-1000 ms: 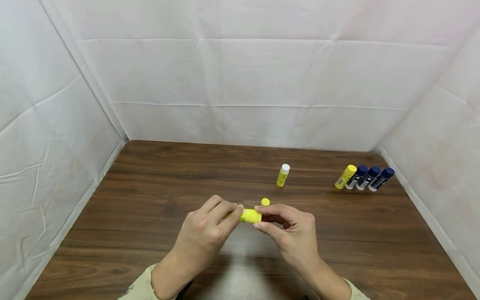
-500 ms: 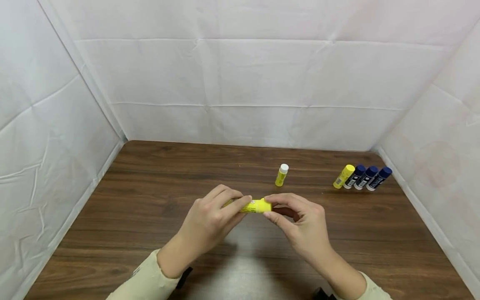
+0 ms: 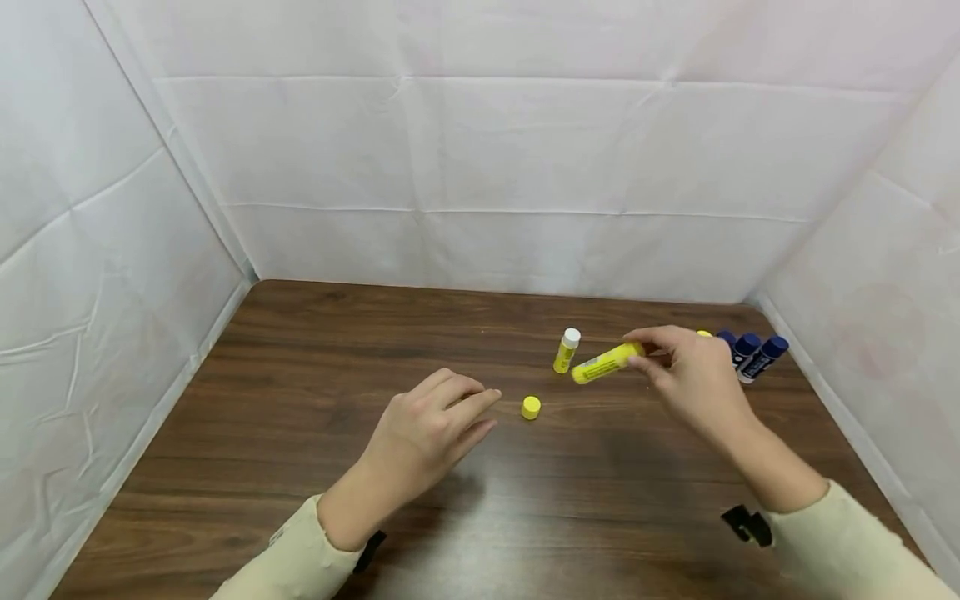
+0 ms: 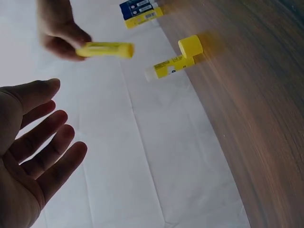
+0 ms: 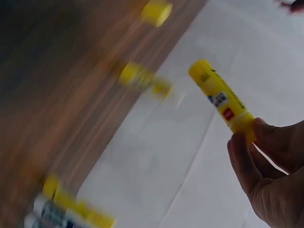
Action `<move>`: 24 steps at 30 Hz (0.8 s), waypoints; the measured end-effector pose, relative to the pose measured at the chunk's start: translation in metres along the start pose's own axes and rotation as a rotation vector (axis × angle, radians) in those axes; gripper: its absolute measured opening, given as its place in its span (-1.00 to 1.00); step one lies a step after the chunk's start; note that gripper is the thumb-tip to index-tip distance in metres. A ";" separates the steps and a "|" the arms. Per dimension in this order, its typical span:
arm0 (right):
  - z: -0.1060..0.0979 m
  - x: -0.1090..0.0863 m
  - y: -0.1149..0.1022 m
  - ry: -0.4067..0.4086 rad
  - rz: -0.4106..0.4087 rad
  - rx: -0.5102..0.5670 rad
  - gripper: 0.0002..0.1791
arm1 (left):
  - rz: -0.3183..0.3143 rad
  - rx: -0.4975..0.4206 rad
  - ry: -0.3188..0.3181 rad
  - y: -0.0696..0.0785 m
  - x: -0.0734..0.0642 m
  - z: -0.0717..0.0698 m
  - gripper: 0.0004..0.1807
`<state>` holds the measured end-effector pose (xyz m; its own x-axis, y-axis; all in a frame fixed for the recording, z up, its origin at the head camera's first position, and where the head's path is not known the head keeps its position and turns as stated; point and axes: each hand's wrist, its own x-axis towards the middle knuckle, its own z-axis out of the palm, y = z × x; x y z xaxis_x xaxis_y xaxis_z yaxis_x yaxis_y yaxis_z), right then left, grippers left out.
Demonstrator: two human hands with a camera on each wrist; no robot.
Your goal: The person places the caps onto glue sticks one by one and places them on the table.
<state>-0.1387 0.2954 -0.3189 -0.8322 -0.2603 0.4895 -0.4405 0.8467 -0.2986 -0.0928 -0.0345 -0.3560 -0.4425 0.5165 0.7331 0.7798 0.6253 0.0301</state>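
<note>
My right hand (image 3: 693,375) pinches a yellow glue stick (image 3: 603,364) by its capped end, between thumb and fingers; the stick slants down to the left above the table. In the right wrist view the label of this glue stick (image 5: 219,97) shows. My left hand (image 3: 427,429) hovers over the table with fingers loosely extended, holding nothing; the left wrist view shows its spread fingers (image 4: 52,137). Between the hands a small yellow cap (image 3: 531,407) stands on the table. Behind it is an upright glue stick with a white top (image 3: 567,351).
Several navy glue sticks (image 3: 761,358) stand in a row at the right, with another yellow glue stick (image 3: 703,333) mostly hidden behind my right hand. White sheeting (image 3: 517,167) walls the brown wooden table (image 3: 315,350) at the back and sides.
My right hand has carried the yellow glue stick away from my left hand, to the right and farther back. The left hand has let go of it and stays nearly in place.
</note>
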 end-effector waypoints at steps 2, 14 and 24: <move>-0.003 0.008 0.018 -0.077 0.030 -0.074 -0.75 | 0.002 0.000 -0.005 0.002 0.000 -0.001 -0.69; 0.007 0.033 0.086 -0.389 0.080 -0.324 -0.68 | 0.002 0.001 -0.042 0.009 -0.002 -0.001 -0.71; 0.013 0.032 0.102 -0.407 0.044 -0.353 -0.73 | -0.008 0.013 -0.060 0.008 -0.003 0.003 -0.68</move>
<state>-0.2149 0.3675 -0.3442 -0.9416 -0.3201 0.1049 -0.3202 0.9472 0.0158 -0.0861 -0.0296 -0.3600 -0.4749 0.5450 0.6909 0.7705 0.6369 0.0272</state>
